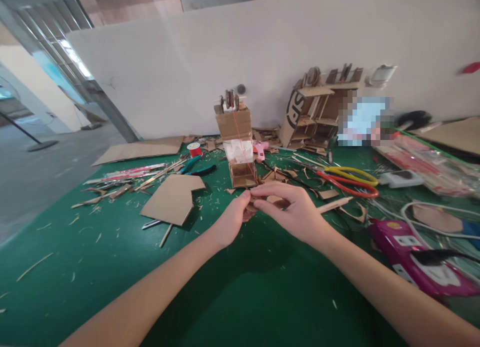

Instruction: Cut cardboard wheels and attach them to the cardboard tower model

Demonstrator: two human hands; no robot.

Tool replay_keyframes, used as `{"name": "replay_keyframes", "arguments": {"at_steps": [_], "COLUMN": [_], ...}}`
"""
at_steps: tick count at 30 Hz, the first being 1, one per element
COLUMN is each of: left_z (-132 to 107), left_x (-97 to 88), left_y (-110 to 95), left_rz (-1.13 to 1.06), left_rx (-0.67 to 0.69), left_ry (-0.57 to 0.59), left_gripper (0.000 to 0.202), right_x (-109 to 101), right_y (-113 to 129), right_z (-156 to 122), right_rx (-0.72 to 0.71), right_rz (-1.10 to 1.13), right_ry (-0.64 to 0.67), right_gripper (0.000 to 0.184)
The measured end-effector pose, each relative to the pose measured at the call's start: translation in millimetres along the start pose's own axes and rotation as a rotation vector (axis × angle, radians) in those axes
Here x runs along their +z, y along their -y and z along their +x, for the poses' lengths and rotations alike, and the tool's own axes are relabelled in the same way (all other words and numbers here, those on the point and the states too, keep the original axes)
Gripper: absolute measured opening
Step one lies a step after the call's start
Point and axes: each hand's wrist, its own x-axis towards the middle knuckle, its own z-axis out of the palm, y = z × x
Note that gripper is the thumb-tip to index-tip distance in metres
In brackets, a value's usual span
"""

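My left hand [235, 216] and my right hand [294, 209] meet over the table's near middle, fingers pinched together around a small brown cardboard piece [256, 199], mostly hidden by the fingers. Just beyond them stands an upright cardboard tower [233, 124] with a spool-like wheel [229, 99] on top. From the wheel an orange-red thread [237, 129] runs down the tower's front towards my hands; its lower end is hard to follow. A flat, angular cardboard sheet [170, 199] lies to the left of my left hand.
The green table [105, 272] carries scattered cardboard scraps. Teal-handled pliers [193, 166], a thread reel [194, 149] and a pink glue gun [260, 149] lie near the tower. Right are scissors [352, 179], a purple power strip [412, 257] with cables, and a cardboard shelf [309, 112].
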Motion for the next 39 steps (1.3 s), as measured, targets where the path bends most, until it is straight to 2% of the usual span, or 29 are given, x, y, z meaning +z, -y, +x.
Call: {"name": "replay_keyframes", "arguments": {"at_steps": [4, 12, 29, 39], "left_z": [-0.6, 2.7, -1.4, 2.0], "left_x": [-0.2, -6.4, 0.8, -3.0], "left_y": [0.6, 12.7, -2.7, 6.7], "left_rz": [-0.015, -0.016, -0.024, -0.037], "left_rx": [0.037, 0.089, -0.007, 0.0], "left_ry": [0.042, 0.021, 0.001, 0.005], "left_gripper": [0.043, 0.045, 0.042, 0.042], "right_x": [3.0, 8.3, 12.8, 11.7], "right_y": [2.2, -0.6, -1.8, -1.9], "right_z": [-1.1, -1.2, -2.2, -3.3], "right_rx": [0.061, 0.121, -0.035, 0.019], "right_rz": [0.052, 0.099, -0.056, -0.042], "right_ry": [-0.034, -0.091, -0.166, -0.147], "right_gripper": [0.021, 0.017, 0.017, 0.017]}}
